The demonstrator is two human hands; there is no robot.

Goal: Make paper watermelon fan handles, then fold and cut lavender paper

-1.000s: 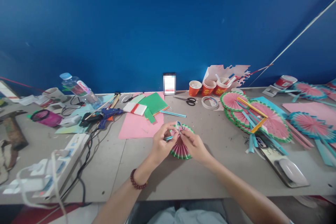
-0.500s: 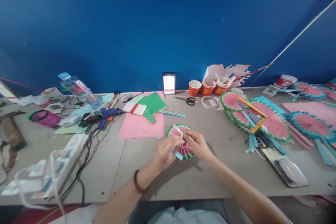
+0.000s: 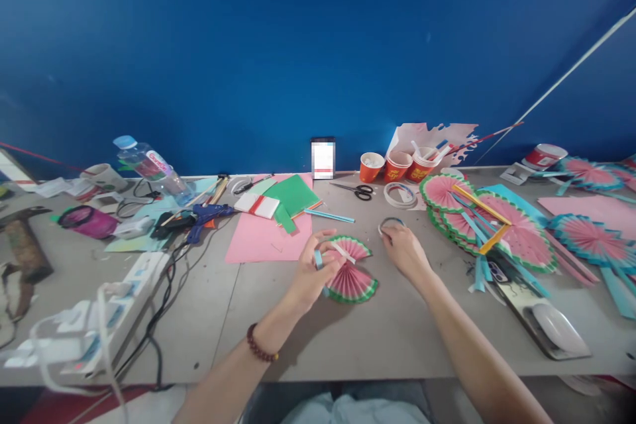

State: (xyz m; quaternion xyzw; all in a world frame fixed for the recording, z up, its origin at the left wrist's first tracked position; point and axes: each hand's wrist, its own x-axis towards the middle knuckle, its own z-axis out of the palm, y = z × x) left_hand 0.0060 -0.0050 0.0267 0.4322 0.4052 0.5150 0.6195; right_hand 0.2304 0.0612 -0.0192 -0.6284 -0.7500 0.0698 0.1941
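My left hand [image 3: 318, 271] is closed on a pleated paper fan [image 3: 354, 283], pink with a green scalloped edge. The fan is spread in two sections with a gap on the right. A narrow white strip [image 3: 342, 252] lies across its upper section, and a light-blue paper strip [image 3: 318, 258] shows by my left fingers. To the right of the fan, my right hand [image 3: 405, 248] is low over the table, its fingers curled at a thin curved band [image 3: 390, 221], whitish and dark. What exactly this band is cannot be made out.
Scissors [image 3: 360, 191], a tape roll [image 3: 400, 195] and red paper cups [image 3: 371, 167] stand beyond my hands. Finished fans [image 3: 517, 228] lie at right, near a white mouse [image 3: 559, 329]. Pink paper [image 3: 263, 245], a blue glue gun [image 3: 203, 217] and a power strip [image 3: 124, 308] are left.
My right hand has left the fan and moved right, with the curved band now showing at its fingers. The fan has opened out in two sections, still in my left hand.
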